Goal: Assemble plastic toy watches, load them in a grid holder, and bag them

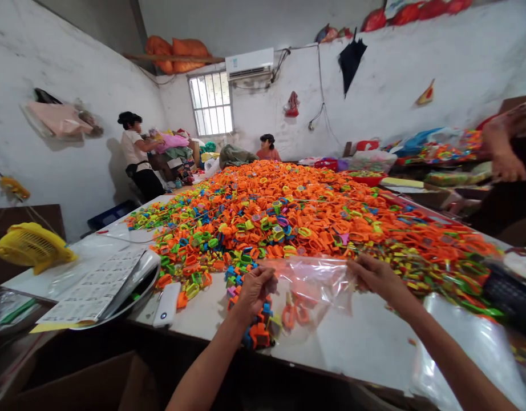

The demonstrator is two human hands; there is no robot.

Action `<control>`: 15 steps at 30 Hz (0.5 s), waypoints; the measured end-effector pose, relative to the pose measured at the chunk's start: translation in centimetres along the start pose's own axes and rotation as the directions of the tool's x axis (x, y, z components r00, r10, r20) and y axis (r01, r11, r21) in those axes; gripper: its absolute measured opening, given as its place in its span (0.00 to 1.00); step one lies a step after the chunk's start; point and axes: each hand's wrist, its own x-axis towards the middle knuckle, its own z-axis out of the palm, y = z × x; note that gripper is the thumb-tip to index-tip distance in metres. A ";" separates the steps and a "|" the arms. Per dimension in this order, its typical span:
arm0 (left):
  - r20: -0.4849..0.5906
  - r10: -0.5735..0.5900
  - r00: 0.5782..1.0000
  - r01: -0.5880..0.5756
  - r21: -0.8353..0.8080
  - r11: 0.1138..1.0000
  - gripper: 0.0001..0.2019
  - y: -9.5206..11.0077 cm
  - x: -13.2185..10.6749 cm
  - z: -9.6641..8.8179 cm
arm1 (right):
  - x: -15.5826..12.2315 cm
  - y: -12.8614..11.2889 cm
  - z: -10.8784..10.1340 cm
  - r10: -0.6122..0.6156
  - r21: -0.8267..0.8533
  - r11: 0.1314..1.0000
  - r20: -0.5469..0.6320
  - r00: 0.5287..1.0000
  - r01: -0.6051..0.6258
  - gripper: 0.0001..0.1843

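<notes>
My left hand (255,287) and my right hand (373,275) both pinch the top edge of a clear plastic bag (315,285) and hold it stretched between them above the white table (365,342). Orange scissor-shaped pieces (295,313) hang inside the bag. Beyond it spreads a huge pile of small plastic toys (297,211), mostly orange with green, yellow and blue ones mixed in. A small clump of blue and orange pieces (257,334) lies under my left wrist near the table edge.
A white phone (166,304) and a metal bowl holding printed sheets (100,285) lie at the left, beside a yellow fan (32,246). Clear bags (472,342) lie at the right. Another person's hand (508,165) reaches in far right; two people are at the back.
</notes>
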 end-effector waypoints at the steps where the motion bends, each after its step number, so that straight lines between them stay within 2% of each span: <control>1: 0.030 0.032 0.999 -0.034 0.053 0.998 0.26 -0.2 -0.3 0.4 | -0.2 0.1 0.7 -0.029 -0.074 0.997 -0.044 0.999 0.025 0.35; 3: 0.075 0.105 0.992 -0.115 0.148 0.982 0.29 -0.6 -0.7 1.5 | -1.0 -0.7 2.4 -0.069 -0.135 0.989 -0.072 0.995 0.059 0.35; 4: 0.084 0.136 0.987 -0.150 0.178 0.973 0.30 -0.8 -0.8 2.2 | -1.6 -1.4 3.5 -0.063 -0.099 0.993 -0.032 0.998 0.059 0.36; 7: 0.112 0.202 0.973 -0.221 0.202 0.954 0.31 -1.4 -0.8 4.4 | -3.8 -4.1 6.9 -0.021 0.112 0.994 0.232 0.973 -0.005 0.36; 8: 0.126 0.212 0.969 -0.234 0.192 0.953 0.31 -1.6 -0.7 4.9 | -4.4 -4.8 8.0 -0.026 0.141 0.990 0.283 0.959 -0.015 0.36; 10: 0.154 0.203 0.967 -0.228 0.170 0.959 0.32 -1.9 -0.7 5.6 | -5.3 -5.8 9.5 -0.044 0.139 0.990 0.288 0.957 0.004 0.36; 12: 0.159 0.184 0.970 -0.209 0.160 0.965 0.33 -2.0 -0.6 5.7 | -5.6 -6.1 10.1 -0.046 0.153 0.988 0.274 0.961 0.003 0.37; 15: 0.159 0.195 0.968 -0.222 0.172 0.960 0.31 -2.1 -0.5 5.0 | -5.5 -6.2 9.2 -0.031 0.254 0.966 0.312 0.950 -0.052 0.36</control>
